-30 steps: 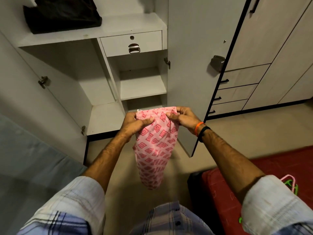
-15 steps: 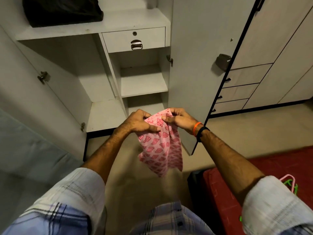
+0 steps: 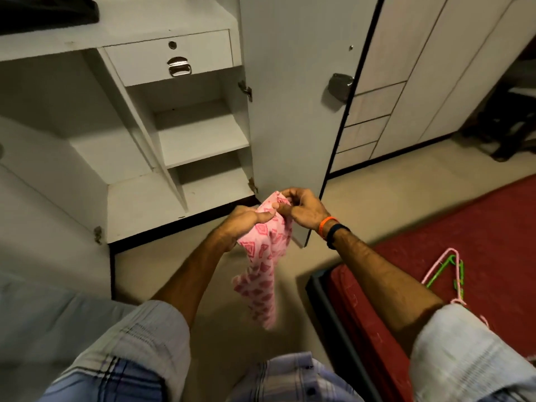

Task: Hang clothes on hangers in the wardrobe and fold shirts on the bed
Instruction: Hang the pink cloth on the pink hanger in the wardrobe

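Pink patterned cloth [image 3: 262, 274] bunched at its top – left hand [image 3: 242, 224] and right hand [image 3: 301, 210] both pinch it; person should respread the edge before folding on the bed [image 3: 478, 227].

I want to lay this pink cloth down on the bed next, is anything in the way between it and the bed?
Nothing visible blocks it. Both hands hold the pink cloth over bare floor beside the bed; only hangers lie there.

Your open white laminate wardrobe [image 3: 179, 134] fills the upper left of the frame; the red-covered bed [image 3: 478, 242] lies lower right, with thin plastic hangers [image 3: 446, 268] on it.
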`<state>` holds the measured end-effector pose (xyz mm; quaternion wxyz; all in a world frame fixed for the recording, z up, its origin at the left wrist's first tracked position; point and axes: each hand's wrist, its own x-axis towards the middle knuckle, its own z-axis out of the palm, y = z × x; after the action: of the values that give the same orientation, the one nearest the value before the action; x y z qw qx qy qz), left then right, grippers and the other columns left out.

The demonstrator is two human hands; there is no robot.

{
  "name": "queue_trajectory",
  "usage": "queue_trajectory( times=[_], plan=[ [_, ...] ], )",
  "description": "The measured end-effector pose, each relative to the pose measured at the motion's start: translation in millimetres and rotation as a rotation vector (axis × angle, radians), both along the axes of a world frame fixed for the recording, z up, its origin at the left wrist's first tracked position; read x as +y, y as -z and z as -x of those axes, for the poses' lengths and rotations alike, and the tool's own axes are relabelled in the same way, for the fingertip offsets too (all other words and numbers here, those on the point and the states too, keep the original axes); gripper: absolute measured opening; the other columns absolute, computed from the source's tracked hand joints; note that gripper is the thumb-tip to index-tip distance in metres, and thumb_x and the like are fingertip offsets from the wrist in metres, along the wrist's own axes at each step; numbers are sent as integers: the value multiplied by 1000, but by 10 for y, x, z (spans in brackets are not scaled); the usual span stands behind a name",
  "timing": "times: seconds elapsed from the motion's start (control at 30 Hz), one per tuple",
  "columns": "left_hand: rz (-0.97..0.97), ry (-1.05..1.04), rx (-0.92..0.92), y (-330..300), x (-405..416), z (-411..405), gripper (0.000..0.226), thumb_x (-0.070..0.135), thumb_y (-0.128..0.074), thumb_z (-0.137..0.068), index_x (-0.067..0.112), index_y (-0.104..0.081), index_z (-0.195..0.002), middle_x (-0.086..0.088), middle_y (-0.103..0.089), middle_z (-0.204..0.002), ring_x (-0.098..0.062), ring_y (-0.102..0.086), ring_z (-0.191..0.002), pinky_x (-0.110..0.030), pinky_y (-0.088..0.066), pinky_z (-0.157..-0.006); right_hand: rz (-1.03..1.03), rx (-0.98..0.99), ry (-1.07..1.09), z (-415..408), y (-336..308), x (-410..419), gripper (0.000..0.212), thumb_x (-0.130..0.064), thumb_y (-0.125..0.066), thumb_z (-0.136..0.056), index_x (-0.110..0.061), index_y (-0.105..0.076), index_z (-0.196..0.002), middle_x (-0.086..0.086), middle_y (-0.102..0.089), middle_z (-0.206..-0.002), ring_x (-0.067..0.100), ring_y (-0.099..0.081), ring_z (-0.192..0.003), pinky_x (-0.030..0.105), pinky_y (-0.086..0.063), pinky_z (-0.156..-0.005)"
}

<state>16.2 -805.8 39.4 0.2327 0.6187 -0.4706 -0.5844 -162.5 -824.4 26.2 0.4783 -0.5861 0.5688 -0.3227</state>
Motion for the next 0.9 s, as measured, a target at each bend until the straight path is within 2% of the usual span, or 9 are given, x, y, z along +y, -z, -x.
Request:
queue_trajectory(
  times=[0.1, 0.23, 0.33, 0.4, 0.5, 0.63, 0.77, 0.87, 0.9],
  plan=[
    [-43, -24, 40, 118, 18, 196, 20, 27, -68, -92, 8, -67, -100, -10, -72, -90, -24, -70, -76, -33, -56, -76, -56, -86, 122, 143, 120, 125, 22, -11, -77, -83, -17, -64, -100, 6, -70, -101, 20, -65, -96, 40, -53, -98],
    [-173, -103, 200, 321, 53, 467, 31, 17, -68, -91, -4, -64, -112, -20, -72, -99, -31, -70, -79, -40, -58, -79, -105, -87, 249, 465, 240, 361, 22, 5, -68, -86, -3, -62, -104, 10, -65, -96, 20, -62, -92, 36, -52, -96],
    [-198, -108, 222, 432, 121, 795, 21, 6, -70, -87, -3, -65, -105, -13, -73, -82, -23, -69, -65, -36, -58, -67, -129, -31, 318, 830, 386, 583, 17, 7, -63, -88, 4, -65, -105, 1, -63, -78, -3, -61, -65, 15, -51, -71],
    [-221, -55, 230, 441, 185, 1099, 15, 2, -72, -84, -2, -66, -97, -8, -72, -71, -17, -68, -57, -29, -56, -58, -128, -10, 381, 1104, 458, 737, 17, 6, -64, -88, 4, -67, -105, -1, -63, -75, -8, -56, -56, 8, -45, -61],
    [-255, 11, 211, 521, 274, 1597, 10, -2, -73, -82, -1, -67, -90, -7, -71, -66, -16, -67, -53, -26, -55, -52, -111, -17, 486, 1522, 542, 986, 12, -1, -68, -87, -10, -70, -96, 4, -69, -84, 3, -58, -68, 17, -50, -74],
    [-301, -8, 213, 656, 477, 2377, 13, -1, -77, -78, 3, -69, -86, -7, -71, -66, -18, -66, -51, -28, -55, -52, -106, 9, 645, 2170, 765, 1365, 15, -8, -71, -85, -23, -70, -86, 1, -72, -80, 6, -60, -68, 24, -50, -72],
    [-303, -73, 209, 811, 716, 3061, 14, -1, -76, -80, 3, -68, -90, -5, -72, -66, -16, -67, -51, -27, -56, -49, -145, 65, 777, 2706, 950, 1753, 12, -13, -75, -82, -25, -72, -84, -13, -64, -68, -5, -55, -60, 12, -44, -63],
    [-280, -77, 161, 980, 844, 3570, 20, 0, -77, -79, 2, -69, -98, -12, -71, -83, -19, -66, -57, -35, -59, -64, -219, 48, 854, 3086, 1116, 2011, 16, -14, -74, -81, -29, -69, -78, -6, -69, -73, 8, -64, -69, 22, -51, -70],
    [-273, -68, 147, 1022, 876, 3715, 24, 0, -77, -79, 0, -69, -102, -15, -70, -89, -21, -65, -62, -39, -58, -71, -248, 42, 883, 3193, 1180, 2086, 16, -13, -74, -82, -28, -69, -79, -5, -69, -74, 10, -64, -71, 21, -50, -69]
  ],
)
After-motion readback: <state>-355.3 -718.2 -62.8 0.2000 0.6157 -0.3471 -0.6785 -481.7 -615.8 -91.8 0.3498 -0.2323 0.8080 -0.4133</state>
